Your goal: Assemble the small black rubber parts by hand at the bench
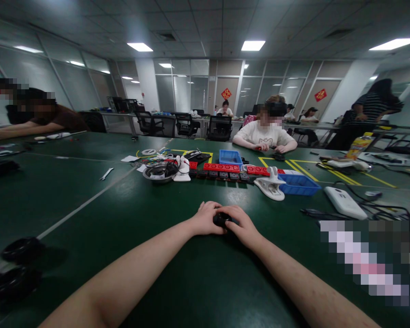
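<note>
My left hand (207, 217) and my right hand (242, 224) meet in the middle of the green table (130, 214). Both curl around a small black object (221, 219) held between them, just above the table top. Only a little of the black object shows between the fingers, and I cannot make out what it is. Both forearms reach in from the bottom edge.
Beyond my hands lie red and black power strips (225, 169), a metal bowl (160, 172), two blue trays (299, 184), a white clip (269, 184) and a white box (343, 202). Black rings (20, 250) sit at the left. A person (264, 134) sits opposite; others work around.
</note>
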Demonstrator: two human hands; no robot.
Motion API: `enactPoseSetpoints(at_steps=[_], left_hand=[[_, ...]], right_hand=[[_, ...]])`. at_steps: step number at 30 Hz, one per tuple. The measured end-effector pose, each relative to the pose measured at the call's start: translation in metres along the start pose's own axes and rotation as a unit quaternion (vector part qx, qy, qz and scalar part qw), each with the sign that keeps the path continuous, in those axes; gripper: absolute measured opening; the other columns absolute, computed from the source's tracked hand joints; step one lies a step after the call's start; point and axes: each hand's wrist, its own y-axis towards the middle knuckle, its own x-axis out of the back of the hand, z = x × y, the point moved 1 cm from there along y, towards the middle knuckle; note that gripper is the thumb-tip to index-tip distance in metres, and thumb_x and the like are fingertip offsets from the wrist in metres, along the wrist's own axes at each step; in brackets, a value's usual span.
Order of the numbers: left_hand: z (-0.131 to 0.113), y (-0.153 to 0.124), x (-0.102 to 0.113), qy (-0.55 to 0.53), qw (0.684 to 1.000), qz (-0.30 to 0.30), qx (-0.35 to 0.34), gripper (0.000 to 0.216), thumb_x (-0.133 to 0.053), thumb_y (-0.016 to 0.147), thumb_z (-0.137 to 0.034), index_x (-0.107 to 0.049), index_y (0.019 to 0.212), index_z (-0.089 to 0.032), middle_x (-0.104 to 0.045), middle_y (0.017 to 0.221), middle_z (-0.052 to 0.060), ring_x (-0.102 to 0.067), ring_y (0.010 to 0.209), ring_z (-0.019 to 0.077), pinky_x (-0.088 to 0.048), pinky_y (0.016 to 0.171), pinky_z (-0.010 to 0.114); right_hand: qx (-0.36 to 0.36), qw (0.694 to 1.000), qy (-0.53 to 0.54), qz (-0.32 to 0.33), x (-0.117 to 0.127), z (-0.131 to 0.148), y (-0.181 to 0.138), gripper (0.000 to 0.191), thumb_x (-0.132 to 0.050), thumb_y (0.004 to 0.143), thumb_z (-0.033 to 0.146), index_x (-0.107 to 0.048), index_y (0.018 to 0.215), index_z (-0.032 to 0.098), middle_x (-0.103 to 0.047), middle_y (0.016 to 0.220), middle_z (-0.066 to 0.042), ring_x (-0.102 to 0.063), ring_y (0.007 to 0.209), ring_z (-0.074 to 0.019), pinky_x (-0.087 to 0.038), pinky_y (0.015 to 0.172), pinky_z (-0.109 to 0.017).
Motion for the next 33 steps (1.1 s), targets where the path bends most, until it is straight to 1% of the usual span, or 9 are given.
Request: enactPoseSetpoints(at_steps=[4, 7, 10, 13, 18, 24, 28, 30, 33], left_hand=[[0.002, 0.000, 0.000, -0.012, 1.000, 0.024, -0.005, 0.065, -0.073, 0.057, -0.037, -0.050, 0.115, -0.022, -0.046, 0.121, 0.009, -0.037, 0.118, 0.0319, -0.017, 0.103, 0.055], [0.002, 0.000, 0.000, -0.019, 0.999, 0.029, -0.014, 0.067, -0.072, 0.059, -0.046, -0.047, 0.117, -0.023, -0.046, 0.123, 0.008, -0.037, 0.119, 0.0324, -0.015, 0.103, 0.058], [0.001, 0.000, -0.001, -0.020, 1.000, 0.014, -0.014, 0.073, -0.071, 0.057, -0.053, -0.044, 0.119, -0.023, -0.045, 0.125, 0.009, -0.037, 0.118, 0.0323, -0.016, 0.101, 0.060], [-0.002, -0.002, -0.003, -0.012, 1.000, -0.011, -0.008, 0.073, -0.071, 0.057, -0.054, -0.043, 0.116, -0.021, -0.046, 0.122, 0.010, -0.038, 0.117, 0.0310, -0.015, 0.101, 0.060], [-0.008, -0.005, -0.003, 0.017, 0.999, -0.049, 0.001, 0.071, -0.070, 0.054, -0.059, -0.045, 0.108, -0.022, -0.050, 0.110, 0.006, -0.042, 0.110, 0.0275, -0.013, 0.104, 0.056], [-0.014, -0.008, -0.004, 0.058, 0.995, -0.076, 0.029, 0.048, -0.067, 0.059, -0.055, -0.056, 0.089, -0.019, -0.050, 0.099, 0.006, -0.045, 0.102, 0.0275, -0.013, 0.104, 0.055], [-0.014, -0.007, -0.006, 0.067, 0.993, -0.084, 0.058, 0.046, -0.063, 0.062, -0.057, -0.059, 0.085, -0.018, -0.051, 0.097, 0.007, -0.046, 0.100, 0.0285, -0.015, 0.101, 0.058], [-0.012, -0.006, -0.006, 0.066, 0.991, -0.086, 0.074, 0.047, -0.063, 0.061, -0.058, -0.060, 0.084, -0.017, -0.051, 0.096, 0.008, -0.046, 0.098, 0.0299, -0.021, 0.098, 0.059], [-0.010, -0.004, -0.004, 0.057, 0.993, -0.076, 0.071, 0.046, -0.066, 0.061, -0.056, -0.061, 0.083, -0.016, -0.052, 0.095, 0.008, -0.047, 0.095, 0.0290, -0.031, 0.093, 0.052]], right_hand=[[0.000, 1.000, 0.004, 0.002, -0.001, 0.002, -0.001, 0.028, -0.048, 0.083, 0.034, -0.060, 0.105, 0.022, -0.057, 0.112, -0.007, -0.049, 0.107, -0.0240, -0.038, 0.092, -0.041], [-0.001, 1.000, -0.005, -0.011, -0.003, 0.003, -0.003, 0.035, -0.046, 0.084, 0.042, -0.058, 0.109, 0.021, -0.053, 0.115, -0.009, -0.046, 0.110, -0.0243, -0.037, 0.094, -0.040], [-0.008, 0.999, -0.023, -0.037, -0.005, 0.002, -0.005, 0.042, -0.046, 0.083, 0.045, -0.050, 0.116, 0.019, -0.051, 0.118, -0.011, -0.043, 0.112, -0.0259, -0.034, 0.096, -0.042], [-0.026, 0.997, -0.041, -0.058, -0.007, 0.000, -0.005, 0.043, -0.049, 0.081, 0.045, -0.048, 0.113, 0.017, -0.053, 0.110, -0.011, -0.047, 0.104, -0.0265, -0.037, 0.091, -0.042], [-0.073, 0.991, -0.067, -0.088, -0.009, -0.005, -0.005, 0.037, -0.054, 0.076, 0.044, -0.049, 0.099, 0.015, -0.054, 0.092, -0.010, -0.050, 0.085, -0.0250, -0.043, 0.075, -0.040], [-0.089, 0.989, -0.074, -0.087, -0.010, -0.004, -0.003, 0.026, -0.058, 0.074, 0.040, -0.050, 0.082, 0.017, -0.051, 0.080, -0.006, -0.049, 0.076, -0.0225, -0.041, 0.070, -0.038], [-0.085, 0.992, -0.060, -0.078, -0.008, -0.003, -0.002, 0.019, -0.055, 0.078, 0.035, -0.054, 0.085, 0.017, -0.052, 0.085, -0.006, -0.050, 0.083, -0.0228, -0.041, 0.075, -0.038], [-0.084, 0.992, -0.049, -0.075, -0.006, -0.003, -0.002, 0.018, -0.053, 0.079, 0.032, -0.055, 0.089, 0.017, -0.053, 0.088, -0.007, -0.050, 0.086, -0.0225, -0.041, 0.079, -0.038], [-0.086, 0.993, -0.031, -0.073, -0.005, -0.006, -0.002, 0.019, -0.052, 0.079, 0.028, -0.057, 0.094, 0.018, -0.054, 0.091, -0.007, -0.051, 0.089, -0.0223, -0.041, 0.081, -0.039]])
